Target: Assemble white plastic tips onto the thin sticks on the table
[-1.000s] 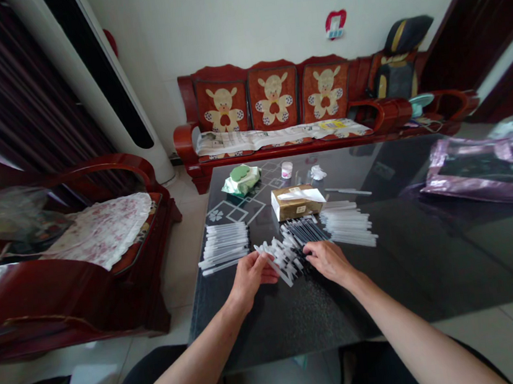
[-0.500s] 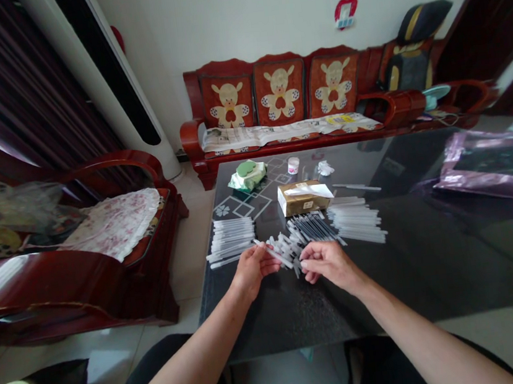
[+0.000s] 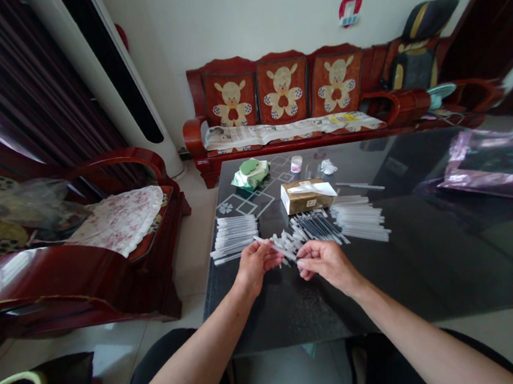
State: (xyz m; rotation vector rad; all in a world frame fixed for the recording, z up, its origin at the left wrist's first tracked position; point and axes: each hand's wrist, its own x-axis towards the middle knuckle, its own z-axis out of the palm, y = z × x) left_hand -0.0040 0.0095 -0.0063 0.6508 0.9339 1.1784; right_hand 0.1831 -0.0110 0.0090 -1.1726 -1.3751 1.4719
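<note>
the right hand [image 3: 325, 259] has moved off the pile [image 3: 285, 239], seemingly up to the white tube [image 3: 285, 252].

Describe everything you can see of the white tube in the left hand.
The white tube is slim, straight and pale, seemingly plastic. It slants from upper left to lower right, held between the thumb and fingers of the left hand, which hide part of it. It appears above the near part of the dark table, in front of small white pieces. Its lower end points toward the right hand; whether they touch is unclear.
</note>
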